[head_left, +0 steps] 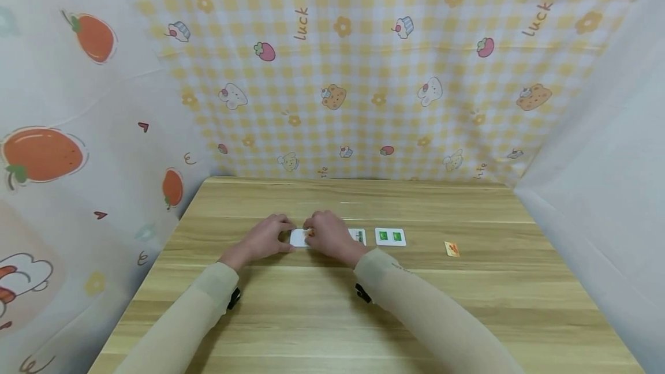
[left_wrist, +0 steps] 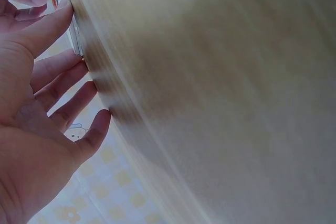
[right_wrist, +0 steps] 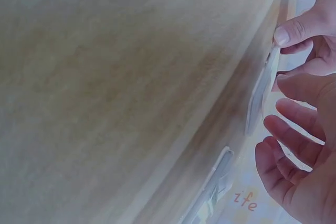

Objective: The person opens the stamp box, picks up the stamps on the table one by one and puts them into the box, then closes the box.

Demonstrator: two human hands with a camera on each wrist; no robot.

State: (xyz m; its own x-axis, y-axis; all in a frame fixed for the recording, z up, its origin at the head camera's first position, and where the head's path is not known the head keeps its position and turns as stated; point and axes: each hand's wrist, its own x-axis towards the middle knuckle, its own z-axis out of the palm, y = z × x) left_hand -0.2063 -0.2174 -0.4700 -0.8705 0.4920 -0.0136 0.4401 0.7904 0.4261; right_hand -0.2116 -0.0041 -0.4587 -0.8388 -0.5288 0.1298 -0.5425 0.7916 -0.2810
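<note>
Beside the left end of a white card (head_left: 298, 238) lying on the table, my left hand (head_left: 264, 236) holds its edges between thumb and fingers. The left wrist view shows this thumb (left_wrist: 50, 27) at the card's rim. My right hand (head_left: 331, 235) is over the card's right part, with a small orange picture piece (head_left: 310, 232) at its fingertips. It seems pinched there, lying against the card; the fingers hide most of it. Right of this hand, a white card with a green picture (head_left: 358, 236) is partly covered by it.
A white card with two green squares (head_left: 390, 236) lies further right. Beyond it is a small orange picture square (head_left: 452, 249). The wooden table (head_left: 291, 316) meets a yellow checked curtain (head_left: 363, 74) at the back, with pale cloth (head_left: 93, 189) along the left.
</note>
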